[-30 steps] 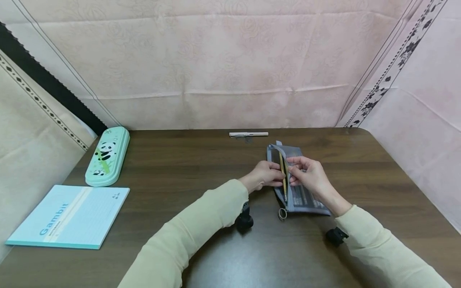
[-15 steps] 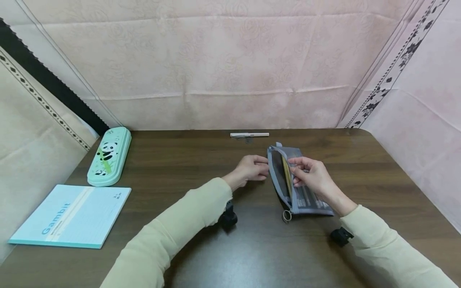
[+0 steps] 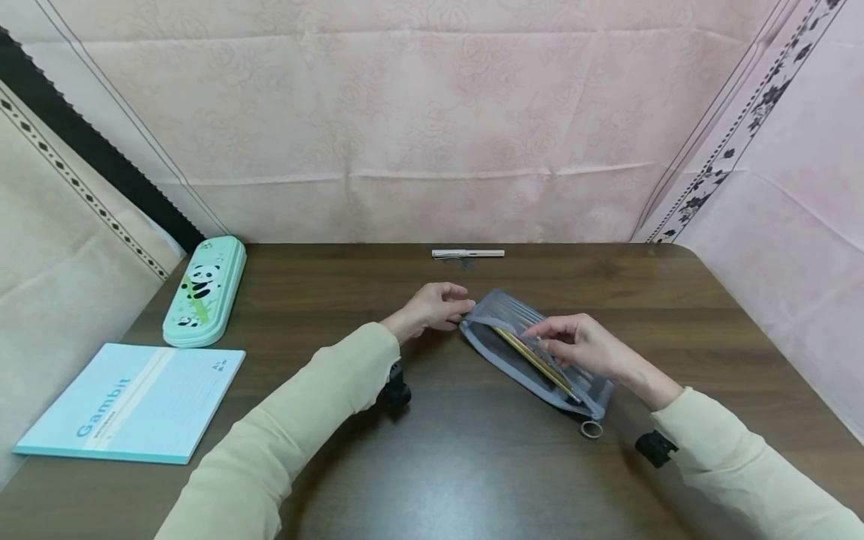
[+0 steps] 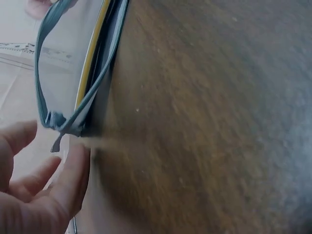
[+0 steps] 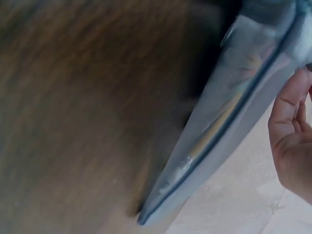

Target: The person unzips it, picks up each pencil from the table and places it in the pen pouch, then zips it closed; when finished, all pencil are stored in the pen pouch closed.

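A grey-blue mesh zip pouch (image 3: 501, 306) lies slanted on the table, its mouth gaping. Inside it shows a yellow-gold pencil (image 3: 535, 358), also visible as a yellow strip (image 4: 92, 53) in the left wrist view. A metal ring (image 3: 591, 430) hangs at the pouch's near end. My right hand (image 3: 589, 346) pinches the upper edge of the mouth between thumb and fingers. My left hand (image 3: 432, 306) is beside the far left corner, fingers loosely spread; in the left wrist view its fingertips are right by the small fabric tab (image 4: 57, 142).
A white pen (image 3: 468, 253) lies at the table's back edge. At the left stand a mint pencil case (image 3: 217, 296) with a panda print and, in front of it, a light blue notebook (image 3: 155, 412) marked Gambit. Pale patterned cloth (image 3: 432, 120) hangs behind the table (image 3: 324, 285).
The left hand has left the pencil in the pouch and drawn back leftward. The pouch has turned, its far end swinging left and its ring end right. The right hand keeps its pinch, slightly lower.
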The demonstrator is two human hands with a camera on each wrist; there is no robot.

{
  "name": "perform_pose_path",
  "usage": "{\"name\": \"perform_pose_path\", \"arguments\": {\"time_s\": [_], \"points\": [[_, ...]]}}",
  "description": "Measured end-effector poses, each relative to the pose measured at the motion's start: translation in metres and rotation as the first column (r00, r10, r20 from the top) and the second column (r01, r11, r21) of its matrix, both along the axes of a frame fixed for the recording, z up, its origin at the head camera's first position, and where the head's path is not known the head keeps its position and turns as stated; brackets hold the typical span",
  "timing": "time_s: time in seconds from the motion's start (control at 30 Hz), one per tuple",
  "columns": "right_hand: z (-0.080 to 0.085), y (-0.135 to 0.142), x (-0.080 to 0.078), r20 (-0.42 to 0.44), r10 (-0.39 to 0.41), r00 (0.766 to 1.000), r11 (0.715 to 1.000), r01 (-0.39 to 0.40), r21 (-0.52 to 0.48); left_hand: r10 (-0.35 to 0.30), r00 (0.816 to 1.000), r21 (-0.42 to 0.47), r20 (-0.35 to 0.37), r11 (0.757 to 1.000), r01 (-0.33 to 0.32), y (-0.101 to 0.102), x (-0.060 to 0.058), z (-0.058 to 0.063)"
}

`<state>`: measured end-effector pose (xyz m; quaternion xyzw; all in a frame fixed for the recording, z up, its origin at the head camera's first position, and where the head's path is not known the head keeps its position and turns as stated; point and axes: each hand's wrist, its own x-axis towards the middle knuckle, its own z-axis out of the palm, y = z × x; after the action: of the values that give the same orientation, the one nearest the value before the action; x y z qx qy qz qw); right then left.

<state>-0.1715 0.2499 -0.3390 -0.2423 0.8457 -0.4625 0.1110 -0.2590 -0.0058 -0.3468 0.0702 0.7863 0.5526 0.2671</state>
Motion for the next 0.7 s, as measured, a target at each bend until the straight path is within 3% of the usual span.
{"name": "perform_pose_path", "arguments": {"time_s": [0.13,0.23,0.43,0.5,0.6,0.7], "points": [[-0.004,0.002,0.000,-0.060,0.127,0.990,0.991,-0.124,0.046,-0.090,0.993,0.001,0.070,0.996,0.090,-0.005,0.002,-0.001],[-0.007,0.002,0.001,-0.112,0.185,0.976,0.979,-0.172,0.110,-0.136,0.984,0.019,0.115,0.991,0.134,-0.007,0.007,0.001],[-0.012,0.004,0.009,-0.130,0.198,0.971,0.964,-0.170,0.203,-0.106,0.985,0.031,0.139,0.994,0.103,-0.006,0.022,0.002],[-0.011,0.006,0.013,-0.122,0.147,0.982,0.970,-0.119,0.212,-0.080,0.991,0.021,0.109,0.997,0.078,-0.006,0.026,-0.001],[-0.007,0.015,0.021,-0.132,-0.011,0.991,0.976,0.039,0.215,-0.028,0.998,0.004,0.058,1.000,0.028,-0.011,0.030,-0.005],[-0.004,0.026,0.027,-0.116,-0.213,0.970,0.952,0.233,0.198,0.025,1.000,-0.008,0.010,1.000,-0.025,-0.019,0.032,-0.008]]}}
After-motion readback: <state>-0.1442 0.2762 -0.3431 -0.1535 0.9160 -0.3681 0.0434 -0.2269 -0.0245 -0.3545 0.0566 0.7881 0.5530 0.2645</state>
